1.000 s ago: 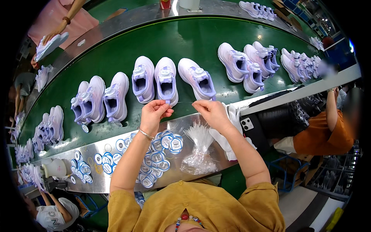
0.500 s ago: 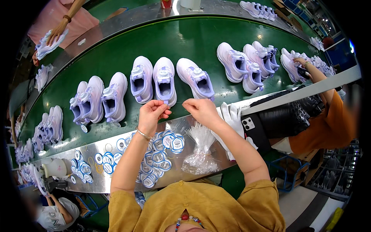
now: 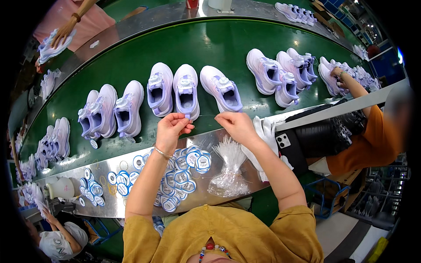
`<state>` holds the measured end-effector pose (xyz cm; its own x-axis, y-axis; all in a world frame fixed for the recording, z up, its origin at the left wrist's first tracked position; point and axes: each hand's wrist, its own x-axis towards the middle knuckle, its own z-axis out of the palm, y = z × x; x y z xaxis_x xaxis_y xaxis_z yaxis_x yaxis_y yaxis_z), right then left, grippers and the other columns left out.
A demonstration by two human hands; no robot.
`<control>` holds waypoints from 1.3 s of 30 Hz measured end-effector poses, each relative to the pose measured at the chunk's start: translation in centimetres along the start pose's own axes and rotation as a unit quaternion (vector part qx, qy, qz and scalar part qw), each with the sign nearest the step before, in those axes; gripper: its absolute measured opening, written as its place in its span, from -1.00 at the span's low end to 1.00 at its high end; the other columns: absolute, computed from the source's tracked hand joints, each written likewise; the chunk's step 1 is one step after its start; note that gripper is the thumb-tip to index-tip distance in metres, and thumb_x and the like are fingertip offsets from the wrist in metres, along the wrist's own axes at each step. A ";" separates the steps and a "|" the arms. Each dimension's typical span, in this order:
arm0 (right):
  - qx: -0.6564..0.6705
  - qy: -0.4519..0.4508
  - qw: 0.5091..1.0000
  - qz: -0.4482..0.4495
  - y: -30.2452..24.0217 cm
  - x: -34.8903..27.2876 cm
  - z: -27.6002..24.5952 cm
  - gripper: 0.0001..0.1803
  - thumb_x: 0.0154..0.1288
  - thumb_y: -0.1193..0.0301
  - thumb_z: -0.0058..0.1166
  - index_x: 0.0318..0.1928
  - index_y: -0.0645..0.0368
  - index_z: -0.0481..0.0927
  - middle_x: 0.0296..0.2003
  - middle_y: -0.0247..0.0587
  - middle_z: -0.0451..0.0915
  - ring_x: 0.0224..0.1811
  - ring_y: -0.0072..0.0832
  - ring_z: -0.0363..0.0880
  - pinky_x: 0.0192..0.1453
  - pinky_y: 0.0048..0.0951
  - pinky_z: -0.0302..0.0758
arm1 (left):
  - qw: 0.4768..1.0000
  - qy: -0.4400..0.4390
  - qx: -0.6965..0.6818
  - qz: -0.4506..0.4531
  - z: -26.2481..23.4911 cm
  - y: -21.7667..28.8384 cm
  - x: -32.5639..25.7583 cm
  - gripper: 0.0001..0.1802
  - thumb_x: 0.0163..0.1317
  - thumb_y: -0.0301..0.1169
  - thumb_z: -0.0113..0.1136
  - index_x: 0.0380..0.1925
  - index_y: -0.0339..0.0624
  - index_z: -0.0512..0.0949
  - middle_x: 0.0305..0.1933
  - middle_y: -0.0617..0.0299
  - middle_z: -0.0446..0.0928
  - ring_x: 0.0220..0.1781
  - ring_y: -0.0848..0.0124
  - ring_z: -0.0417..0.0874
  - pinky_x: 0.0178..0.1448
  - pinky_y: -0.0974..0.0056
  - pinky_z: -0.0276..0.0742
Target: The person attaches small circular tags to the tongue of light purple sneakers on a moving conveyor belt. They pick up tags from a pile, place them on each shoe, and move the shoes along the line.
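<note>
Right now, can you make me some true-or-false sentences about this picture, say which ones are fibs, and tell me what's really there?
1. The left hand is close to the heel of a white-and-lilac shoe. True.
2. The right hand wears a white glove. False: the right hand is bare, and a white glove lies to its right.
3. Blue-rimmed tags lie on the metal counter. True.
4. The shoes near the hands stand on a bright red surface. False: they stand on a green surface.
5. A bundle of clear strands lies to the right of the tags. True.
</note>
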<state>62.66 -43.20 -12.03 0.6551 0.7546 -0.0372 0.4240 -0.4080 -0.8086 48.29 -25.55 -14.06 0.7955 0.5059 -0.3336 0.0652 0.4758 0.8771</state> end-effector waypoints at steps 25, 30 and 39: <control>-0.069 -0.012 0.996 -0.053 -1.3 1.5 3.2 -0.79 0.17 0.20 0.02 -0.35 -0.02 0.66 -0.50 -0.16 0.62 -0.40 -0.14 0.58 -0.32 -0.15 0.45 | 0.999 0.029 0.035 0.013 -1.0 -0.2 -0.2 -0.93 0.23 -0.54 0.14 -0.33 -0.34 0.51 -0.37 0.13 0.60 -0.45 0.52 0.58 -0.41 0.52 0.49; 0.127 -0.174 0.976 0.032 -4.2 0.3 0.2 -0.65 0.18 0.31 0.15 -0.10 0.25 0.46 -0.53 -0.36 0.47 -0.47 -0.61 0.45 -0.35 -0.53 0.41 | 0.988 0.078 0.120 0.065 -2.2 0.5 -1.2 -0.89 0.19 -0.48 0.19 -0.37 -0.32 0.53 -0.45 0.17 0.58 -0.50 0.55 0.55 -0.49 0.51 0.41; 0.328 -0.195 0.924 0.000 -5.9 1.4 1.7 -0.84 0.19 0.56 0.09 -0.21 0.33 0.62 -0.33 -0.30 0.61 -0.28 -0.67 0.52 -0.17 -0.63 0.45 | 0.983 0.045 0.070 0.166 -1.8 2.4 -2.1 -0.92 0.21 -0.48 0.18 -0.37 -0.27 0.52 -0.32 0.20 0.56 -0.42 0.57 0.53 -0.48 0.50 0.40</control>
<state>60.09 -38.87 -8.32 0.3260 0.9346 -0.1427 -0.1306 -0.1050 -0.9859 45.64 -24.17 -11.88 0.7308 0.6811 -0.0456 -0.1008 0.1737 0.9796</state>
